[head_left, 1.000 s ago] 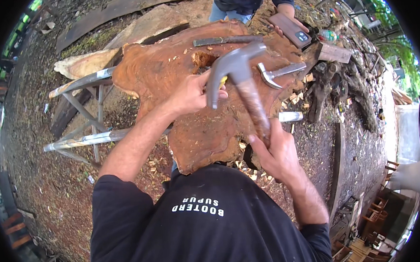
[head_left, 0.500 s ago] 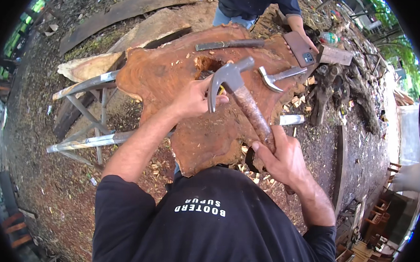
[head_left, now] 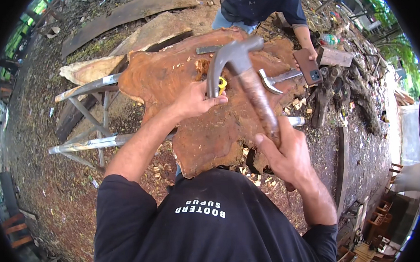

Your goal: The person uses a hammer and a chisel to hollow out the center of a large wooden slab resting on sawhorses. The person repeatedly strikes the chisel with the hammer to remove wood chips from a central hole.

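Observation:
In my right hand [head_left: 287, 153], closed round the lower handle, is a claw hammer [head_left: 255, 95] with a grey head and worn brown grip. Its head is raised above the wood, with the claw curving down in front of my left hand [head_left: 196, 101]. That left hand is closed round a yellow-ended tool [head_left: 222, 84]; most of the tool is hidden by my fingers and the hammer. Beneath both hands lies a thick reddish-brown wood slab [head_left: 206, 145] with an irregular edge. A rough hollow [head_left: 203, 65] is cut into it just beyond my left hand.
A second claw hammer [head_left: 283, 76] and a dark bar-shaped tool [head_left: 207, 49] lie on the slab. Across it, another person's hand [head_left: 313, 57] holds a phone [head_left: 308, 66]. Trestle legs [head_left: 90, 113] stand left; gnarled roots [head_left: 329, 89] are at right. Wood chips litter the ground.
My right hand has lifted the hammer, so its head is higher and more of the yellow-ended tool shows. My left hand stays nearly still. The other person's phone has moved slightly right and nearer.

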Motion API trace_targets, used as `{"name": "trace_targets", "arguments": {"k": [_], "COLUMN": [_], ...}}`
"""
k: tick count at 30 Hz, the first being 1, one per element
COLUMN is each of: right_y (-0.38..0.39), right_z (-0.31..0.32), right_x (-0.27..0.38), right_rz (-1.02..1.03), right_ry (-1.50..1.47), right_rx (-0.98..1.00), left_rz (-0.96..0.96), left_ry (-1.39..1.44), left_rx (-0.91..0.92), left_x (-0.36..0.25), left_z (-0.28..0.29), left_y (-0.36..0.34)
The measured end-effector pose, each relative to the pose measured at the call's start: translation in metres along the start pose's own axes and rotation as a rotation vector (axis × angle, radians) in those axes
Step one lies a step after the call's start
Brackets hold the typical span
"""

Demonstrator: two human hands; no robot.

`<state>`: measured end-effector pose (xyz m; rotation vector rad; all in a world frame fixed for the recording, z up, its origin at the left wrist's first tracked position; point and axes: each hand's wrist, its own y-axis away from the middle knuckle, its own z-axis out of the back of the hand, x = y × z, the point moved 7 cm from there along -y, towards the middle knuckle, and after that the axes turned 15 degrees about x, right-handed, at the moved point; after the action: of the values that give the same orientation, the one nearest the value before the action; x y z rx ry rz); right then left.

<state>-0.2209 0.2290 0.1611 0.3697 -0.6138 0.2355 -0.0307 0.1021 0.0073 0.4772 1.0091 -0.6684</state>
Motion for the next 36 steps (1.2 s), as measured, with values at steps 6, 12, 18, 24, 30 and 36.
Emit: {"name": "trace_targets", "arguments": {"k": [6, 12, 18, 24, 30, 36], "right_y": [-0.008, -0.013, -0.001, -0.022, 0.005, -0.036], "right_z": [-0.033, 0.000, -0.022, -0.007, 0.011, -0.054], "right_x": [-0.029, -0.007, -0.009, -0.016, 0.016, -0.050], "right_rz": [-0.036, -0.038, 0.051, -0.062, 0.117, -0.124], "right_ry": [0.186, 0.062, 0.089, 0.140, -0.060, 0.249], "right_rx": [0.017, -0.043, -0.105, -0.008, -0.178, 0.163], "left_rz": [-0.050, -0.068, -0.119, 0.008, -0.025, 0.029], "left_ry": [-0.122, 0.045, 0.093, -0.037, 0.016, -0.120], "left_rx": [-0.050, -0.063, -0.049, 0.011, -0.003, 0.023], "left_x": [-0.007, 0.004, 0.022, 0.013, 0.022, 0.068], "left_z": [0.002, 0.001, -0.006, -0.005, -0.006, -0.031], "left_y": [-0.007, -0.001, -0.009, -0.005, -0.008, -0.008]}}
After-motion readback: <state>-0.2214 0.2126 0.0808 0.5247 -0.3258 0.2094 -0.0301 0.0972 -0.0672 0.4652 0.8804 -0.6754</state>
